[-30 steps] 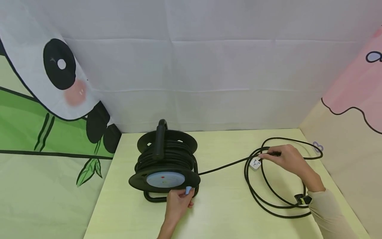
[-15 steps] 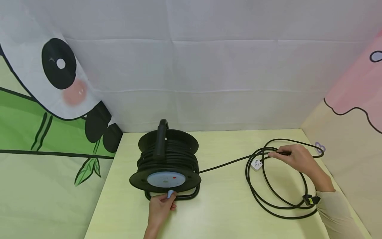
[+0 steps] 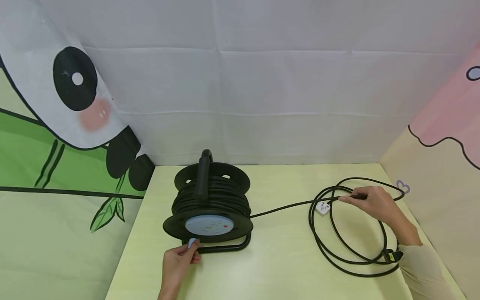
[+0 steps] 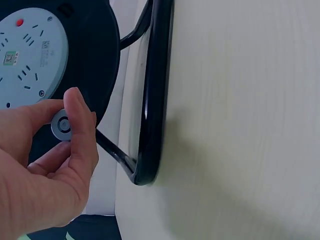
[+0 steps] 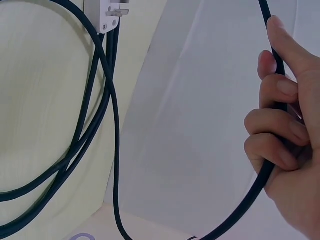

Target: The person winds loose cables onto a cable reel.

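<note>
Standing on the table point(image 3: 281, 266), the reel point(image 3: 210, 199) points its axle toward the person. Its cable point(image 3: 288, 206) runs right into loose loops. The right hand point(image 3: 376, 204) curls its fingers round the cable near the plug point(image 3: 323, 208); the left hand point(image 3: 178, 261) pinches the knob point(image 4: 61, 125) between thumb and fingers. The reel's sticker point(image 4: 10, 58) is too small to read.

Left fingers point(image 4: 80, 122) pinch; right fingers point(image 5: 272, 122) curl round.

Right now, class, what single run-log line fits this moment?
left hand: pinches blue knob; right hand: grips black cable; reel: cable partly wound
</note>
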Demonstrator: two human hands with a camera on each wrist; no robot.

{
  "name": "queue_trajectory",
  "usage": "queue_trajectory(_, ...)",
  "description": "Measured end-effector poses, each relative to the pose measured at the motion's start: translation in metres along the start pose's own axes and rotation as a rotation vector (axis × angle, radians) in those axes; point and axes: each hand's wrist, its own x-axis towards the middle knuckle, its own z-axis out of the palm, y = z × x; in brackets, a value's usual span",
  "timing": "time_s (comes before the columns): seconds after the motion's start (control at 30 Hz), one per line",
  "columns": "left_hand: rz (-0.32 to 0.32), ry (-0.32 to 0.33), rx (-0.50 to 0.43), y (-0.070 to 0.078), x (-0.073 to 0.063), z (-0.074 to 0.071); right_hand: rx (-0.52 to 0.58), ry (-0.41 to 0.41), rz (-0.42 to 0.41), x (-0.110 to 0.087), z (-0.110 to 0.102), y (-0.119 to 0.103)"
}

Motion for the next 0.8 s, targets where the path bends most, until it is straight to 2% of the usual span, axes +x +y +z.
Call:
queue_trajectory(0.27,-0.020,0.008,0.021,0.007,0.000,-0.019,-0.013,-0.048,0.056,-0.008,0.003,-0.010)
queue_trajectory(0.5,-0.050,0.025,-0.012,0.021,0.000,-0.045,-0.003,-0.027,0.035,-0.014,0.014,-0.017)
queue_trajectory(0.8,-0.047,0.029,-0.010,0.039,-0.004,-0.075,-0.009,-0.004,0.035,-0.021,0.028,-0.034)
